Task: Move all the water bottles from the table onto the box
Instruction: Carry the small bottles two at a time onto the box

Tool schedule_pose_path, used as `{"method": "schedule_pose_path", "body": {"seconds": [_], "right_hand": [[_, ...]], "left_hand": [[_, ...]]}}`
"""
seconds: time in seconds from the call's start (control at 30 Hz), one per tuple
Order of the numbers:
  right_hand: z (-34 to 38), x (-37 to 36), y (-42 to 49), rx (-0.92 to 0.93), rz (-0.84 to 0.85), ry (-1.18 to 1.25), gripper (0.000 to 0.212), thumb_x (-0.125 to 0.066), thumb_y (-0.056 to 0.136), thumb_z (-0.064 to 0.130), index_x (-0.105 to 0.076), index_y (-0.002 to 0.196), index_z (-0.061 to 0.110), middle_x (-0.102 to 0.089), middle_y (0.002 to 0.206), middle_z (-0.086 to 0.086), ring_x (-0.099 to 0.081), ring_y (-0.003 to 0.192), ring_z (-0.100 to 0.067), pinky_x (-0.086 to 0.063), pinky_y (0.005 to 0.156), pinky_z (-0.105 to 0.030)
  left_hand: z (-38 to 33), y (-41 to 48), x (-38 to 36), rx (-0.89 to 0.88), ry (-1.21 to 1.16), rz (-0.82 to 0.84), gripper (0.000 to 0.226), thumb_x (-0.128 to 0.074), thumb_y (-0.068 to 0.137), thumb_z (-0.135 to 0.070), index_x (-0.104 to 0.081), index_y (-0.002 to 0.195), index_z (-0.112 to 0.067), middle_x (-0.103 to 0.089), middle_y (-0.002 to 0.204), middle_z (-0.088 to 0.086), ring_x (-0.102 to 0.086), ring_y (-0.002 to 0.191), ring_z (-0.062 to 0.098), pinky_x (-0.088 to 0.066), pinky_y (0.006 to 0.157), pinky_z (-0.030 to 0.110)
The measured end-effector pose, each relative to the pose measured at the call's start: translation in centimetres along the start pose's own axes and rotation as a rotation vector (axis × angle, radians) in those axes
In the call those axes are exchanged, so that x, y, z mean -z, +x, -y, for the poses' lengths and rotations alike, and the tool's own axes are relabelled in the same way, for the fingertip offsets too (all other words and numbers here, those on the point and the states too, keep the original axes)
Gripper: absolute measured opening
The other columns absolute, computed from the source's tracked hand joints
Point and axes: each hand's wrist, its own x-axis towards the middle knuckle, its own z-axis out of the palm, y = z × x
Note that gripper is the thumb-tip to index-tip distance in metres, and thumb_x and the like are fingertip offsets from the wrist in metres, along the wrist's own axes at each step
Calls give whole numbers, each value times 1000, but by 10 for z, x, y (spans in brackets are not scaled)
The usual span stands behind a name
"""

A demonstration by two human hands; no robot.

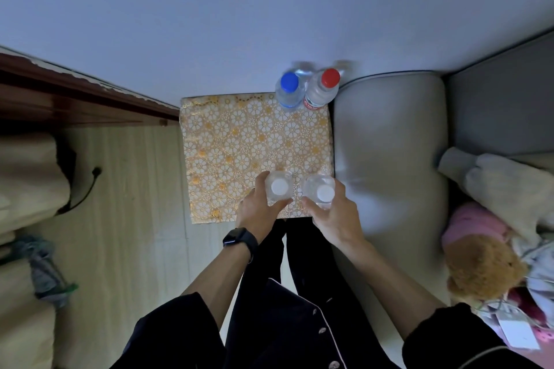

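Left hand [259,214] curled round one white-cap bottle [278,187], right hand [337,220] round the other white-cap bottle [322,193].
Head view: held over the near edge of the flowery box [239,144] (blue-cap bottle [289,90] and red-cap bottle [325,87] at far corner); might tip off if put down too close to that edge.

Square gold-floral surface [239,144], table or box unclear. Far right corner: blue-cap bottle [289,90] and red-cap bottle [323,88], upright, touching. Near edge: left white-cap bottle [279,187] and right white-cap bottle [322,193], side by side, surface contact unconfirmed.
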Motion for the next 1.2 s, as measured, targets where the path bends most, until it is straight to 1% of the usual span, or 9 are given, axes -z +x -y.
{"method": "schedule_pose_path", "body": {"seconds": [0.27,0.47,0.57,0.67,0.77,0.9,1.03,1.1,1.2], "right_hand": [[43,36,55,50,-107,131,75,-74,79,61,-38,138,31,-60,108,9,-63,93,-17,-48,73,-24],[71,47,98,110,-74,135,74,-71,85,56,-35,142,25,-62,113,6,-62,93,-14,-44,66,-15],[72,48,108,100,-6,154,77,-70,88,54,-31,147,22,-63,126,0,-64,105,-18,-56,80,-29],[71,50,111,99,10,150,79,-69,89,53,-29,148,21,-61,130,-2,-63,114,-21,-56,88,-38],[69,53,113,107,46,131,78,-67,89,53,-27,148,21,-61,128,-1,-63,112,-18,-53,77,-25],[71,52,116,118,44,153,75,-67,90,50,-29,148,21,-60,125,4,-61,105,-11,-45,60,-6],[73,49,116,151,61,151,72,-67,90,52,-32,147,25,-59,123,11,-60,102,-5,-41,64,1],[75,47,115,164,61,149,69,-67,90,52,-34,145,27,-58,120,13,-60,104,-6,-44,71,-2],[81,41,114,145,22,170,72,-66,91,51,-30,147,23,-58,125,7,-63,114,-19,-54,91,-34]], "left_hand": [[-54,62,12,-126,-72,-97,73,-79,82,-41,-36,138,-20,-70,111,8,-66,89,31,-49,68,36],[-83,106,19,-159,-90,-75,71,-77,82,-46,-39,135,-18,-68,101,0,-61,79,21,-43,60,28],[-83,114,19,-175,-82,-70,70,-79,81,-42,-40,134,-19,-66,100,-4,-62,81,19,-42,58,23],[-79,113,16,-191,-79,-81,72,-82,79,-37,-40,134,-21,-69,108,-1,-65,89,20,-45,65,26],[-76,116,16,-198,-60,-86,69,-80,81,-27,-39,136,-22,-70,113,3,-66,96,24,-46,70,29],[-73,118,15,-203,-19,-102,63,-76,85,-30,-37,135,-21,-70,113,6,-67,95,26,-48,70,32],[-68,115,15,-195,-7,-138,62,-75,87,-31,-38,135,-19,-70,111,7,-67,93,28,-51,70,36],[-67,116,18,-200,12,-145,63,-75,87,-32,-38,136,-18,-69,110,9,-66,92,28,-51,71,37],[-70,117,23,-196,2,-121,64,-78,85,-29,-40,135,-17,-70,108,8,-67,92,29,-52,71,36]]}}
